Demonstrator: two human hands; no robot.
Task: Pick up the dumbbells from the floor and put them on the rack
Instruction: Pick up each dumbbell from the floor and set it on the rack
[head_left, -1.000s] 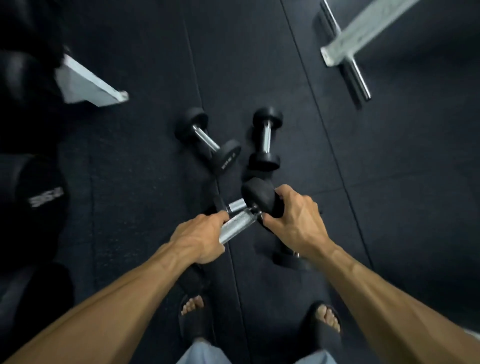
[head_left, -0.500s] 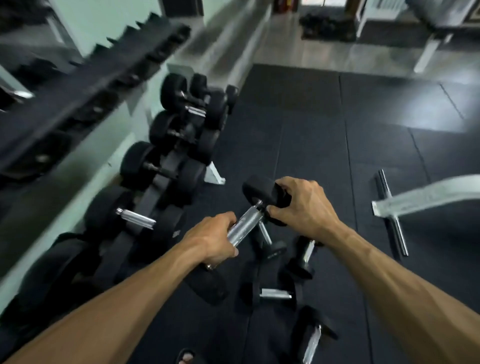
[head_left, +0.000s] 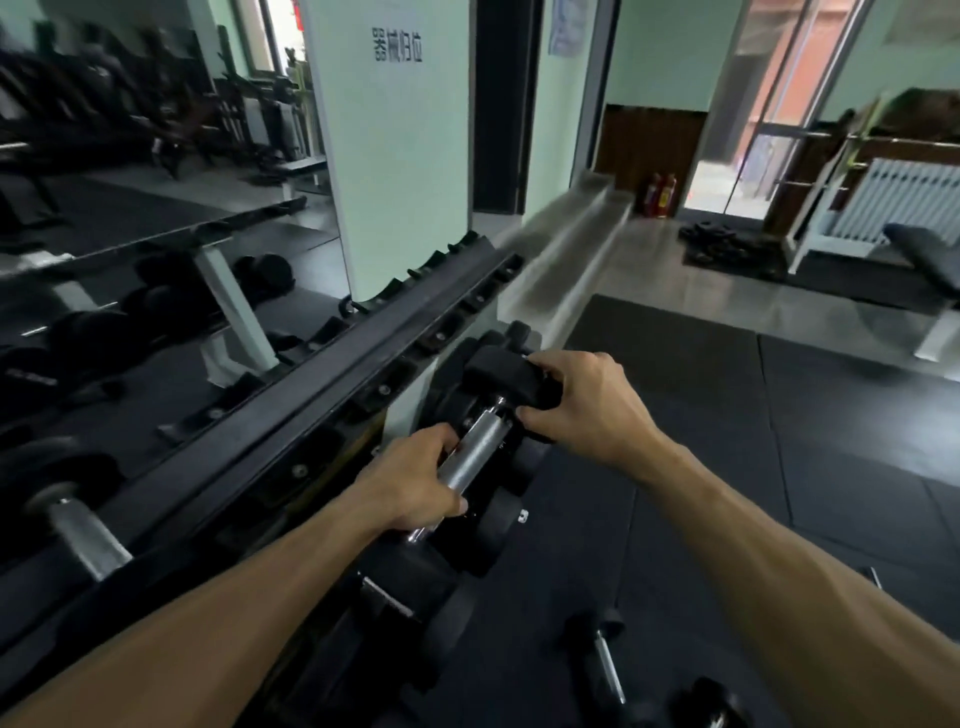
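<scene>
Knurled steel dumbbell (head_left: 480, 441), hexagonal rubber ends.

I can read 4 dark Chinese characters, 器械归位, on the pale green square pillar (head_left: 395, 156) behind the rack. A pale label on the black rubber dumbbell head (head_left: 31, 376) at far left is too blurred to read.

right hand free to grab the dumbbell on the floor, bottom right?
Probably not as things stand. The right hand grips the upper head of the carried dumbbell, and the left hand holds its chrome handle. The floor dumbbell lies unobstructed on the mat below the right forearm, so only the load blocks it.
</scene>
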